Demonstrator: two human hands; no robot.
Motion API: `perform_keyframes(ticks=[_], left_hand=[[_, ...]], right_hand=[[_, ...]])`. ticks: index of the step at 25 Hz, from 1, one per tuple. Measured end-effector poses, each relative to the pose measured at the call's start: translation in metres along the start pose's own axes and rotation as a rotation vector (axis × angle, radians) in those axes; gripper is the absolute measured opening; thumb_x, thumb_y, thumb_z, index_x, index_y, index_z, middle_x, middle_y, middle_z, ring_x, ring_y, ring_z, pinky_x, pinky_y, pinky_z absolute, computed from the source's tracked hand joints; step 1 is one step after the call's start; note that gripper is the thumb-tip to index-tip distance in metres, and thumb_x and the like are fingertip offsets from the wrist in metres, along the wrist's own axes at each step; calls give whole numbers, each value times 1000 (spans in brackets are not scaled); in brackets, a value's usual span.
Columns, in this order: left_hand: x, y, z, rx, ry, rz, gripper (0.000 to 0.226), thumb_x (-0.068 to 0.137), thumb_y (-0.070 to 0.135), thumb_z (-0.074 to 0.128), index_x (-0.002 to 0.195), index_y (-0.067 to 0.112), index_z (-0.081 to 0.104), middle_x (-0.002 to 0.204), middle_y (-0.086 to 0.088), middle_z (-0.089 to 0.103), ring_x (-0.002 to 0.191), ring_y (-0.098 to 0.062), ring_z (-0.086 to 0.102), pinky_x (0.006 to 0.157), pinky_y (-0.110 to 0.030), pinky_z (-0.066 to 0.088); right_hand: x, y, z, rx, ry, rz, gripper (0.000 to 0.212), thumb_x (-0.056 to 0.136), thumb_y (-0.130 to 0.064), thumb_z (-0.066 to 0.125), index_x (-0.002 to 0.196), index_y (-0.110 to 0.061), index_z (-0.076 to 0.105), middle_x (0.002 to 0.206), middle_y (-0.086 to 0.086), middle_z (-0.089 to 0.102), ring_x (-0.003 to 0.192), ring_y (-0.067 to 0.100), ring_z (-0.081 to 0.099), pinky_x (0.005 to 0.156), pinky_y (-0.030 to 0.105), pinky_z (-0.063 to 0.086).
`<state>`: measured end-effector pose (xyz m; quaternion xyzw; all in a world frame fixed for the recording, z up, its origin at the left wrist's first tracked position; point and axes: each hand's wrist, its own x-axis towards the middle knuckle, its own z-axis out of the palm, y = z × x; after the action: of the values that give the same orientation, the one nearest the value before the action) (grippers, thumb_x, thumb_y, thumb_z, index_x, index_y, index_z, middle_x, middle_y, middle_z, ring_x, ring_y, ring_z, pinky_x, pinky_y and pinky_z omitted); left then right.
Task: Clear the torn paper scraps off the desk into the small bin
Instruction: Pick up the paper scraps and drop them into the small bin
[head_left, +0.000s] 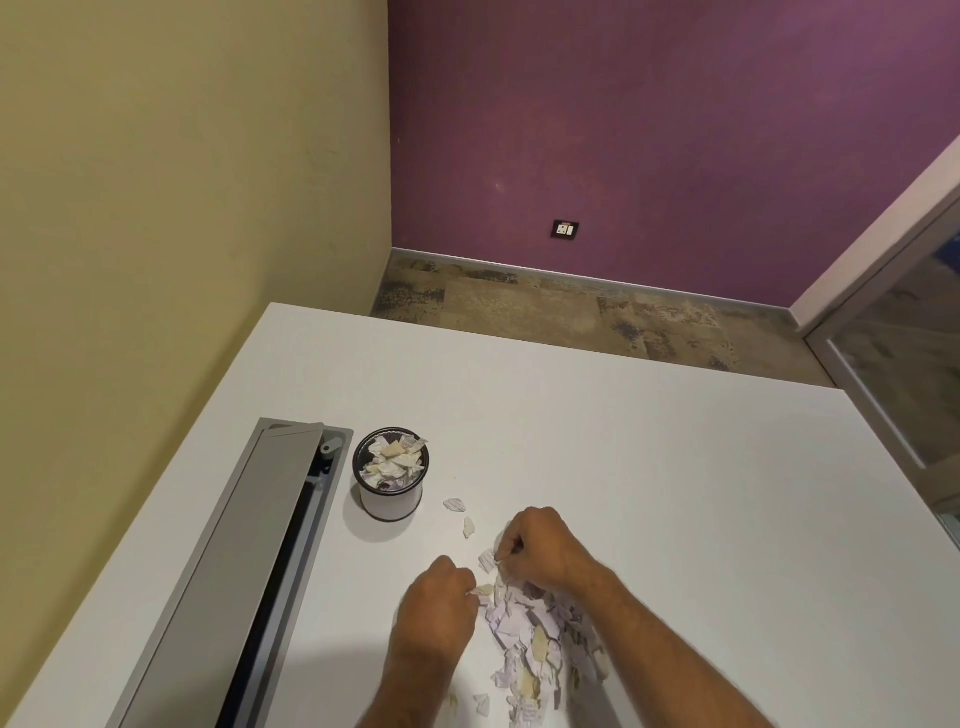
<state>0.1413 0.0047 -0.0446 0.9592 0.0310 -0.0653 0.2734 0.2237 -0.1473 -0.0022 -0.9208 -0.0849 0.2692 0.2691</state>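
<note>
The small bin (390, 475), a white cylinder with a dark rim, stands upright on the white table (649, 441) and is heaped with torn paper up to and a little over its rim. Just left of the bin runs a long grey cable tray (249, 561) set into the table, its lid tilted open along a dark slot.

To the right of the bin and nearer the person lies the main pile of paper scraps (535, 634), white, lilac and cream pieces spread loosely over the table. Between the bin and that pile lie two stray scraps: one lined piece (455, 504) near the bin's base, and a cream piece (469, 527) a little farther from it. A few more bits lie at the near end of the pile, farthest from the bin.

The left hand (436, 608) rests at the pile's edge on the bin side, its grip pressed together on a cream scrap (483, 590) at the fingertips. The right hand (540, 551) sits over the end of the pile closest to the bin, fingers curled inward and pinching at scraps beneath them; how much paper it holds cannot be told.
</note>
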Motion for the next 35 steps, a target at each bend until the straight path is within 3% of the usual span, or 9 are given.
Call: perform_keyframes(ticks=[5, 11, 14, 19, 21, 24, 28, 32, 35], left_hand=[[-5, -9, -7, -141, -12, -90, 18, 86, 26, 57, 91, 21, 73, 95, 3, 68, 91, -14, 63, 76, -22, 45], [-25, -24, -21, -457, 37, -182, 5, 68, 27, 72, 73, 29, 72, 68, 14, 66, 70, -6, 65, 67, -27, 54], [-29, -26, -34, -543, 88, -177, 28, 69, 17, 79, 69, 44, 72, 75, 18, 69, 69, -3, 66, 68, -28, 56], [-11, -20, -91, -667, 300, -164, 20, 71, 4, 83, 83, 20, 79, 76, 14, 70, 67, -4, 67, 61, -18, 55], [3, -22, -124, -638, 374, -137, 20, 72, 3, 81, 85, 18, 79, 81, 11, 70, 68, -4, 66, 59, -6, 49], [28, -29, -161, -498, 500, -69, 17, 70, 4, 82, 83, 15, 79, 77, 4, 70, 66, -6, 63, 62, -10, 48], [63, -37, -172, -228, 446, -36, 13, 73, 8, 80, 83, 15, 79, 80, -3, 73, 73, -20, 66, 71, -30, 54], [86, -30, -162, -44, 219, -77, 11, 78, 10, 72, 85, 17, 78, 89, -7, 73, 83, -27, 67, 74, -31, 55], [96, -22, -155, 198, 26, -86, 21, 82, 11, 65, 99, 17, 75, 103, -7, 72, 96, -28, 65, 81, -31, 53]], right_hand=[[0, -14, -26, 215, 133, 6, 22, 72, -1, 76, 63, -21, 75, 70, -6, 74, 59, -2, 66, 61, 19, 56], [16, -77, -55, 604, 288, -141, 9, 71, 0, 81, 76, -6, 76, 71, 10, 74, 64, 19, 69, 69, 30, 60], [33, -114, -49, 503, 330, -203, 10, 71, -1, 81, 78, -7, 77, 72, 5, 72, 63, 16, 67, 67, 25, 58], [54, -144, -23, 170, 347, -245, 13, 74, -6, 70, 81, -15, 78, 86, 0, 76, 78, 10, 65, 71, 18, 50], [59, -145, -13, -64, 301, -272, 17, 77, -8, 64, 84, -19, 76, 87, 0, 75, 81, 17, 67, 73, 27, 52], [61, -148, -6, -407, 205, -308, 16, 79, -16, 65, 90, -22, 75, 87, 6, 73, 81, 28, 66, 66, 31, 51], [55, -148, -23, -269, 237, -317, 21, 74, -18, 65, 89, -26, 77, 84, 1, 76, 82, 25, 66, 69, 30, 52], [45, -126, -51, -88, 446, -234, 37, 64, -15, 50, 88, -22, 78, 94, -3, 77, 93, 21, 69, 88, 31, 54], [37, -90, -64, 29, 497, -136, 36, 66, -6, 49, 83, -18, 79, 88, -3, 78, 86, 16, 71, 85, 27, 55]])
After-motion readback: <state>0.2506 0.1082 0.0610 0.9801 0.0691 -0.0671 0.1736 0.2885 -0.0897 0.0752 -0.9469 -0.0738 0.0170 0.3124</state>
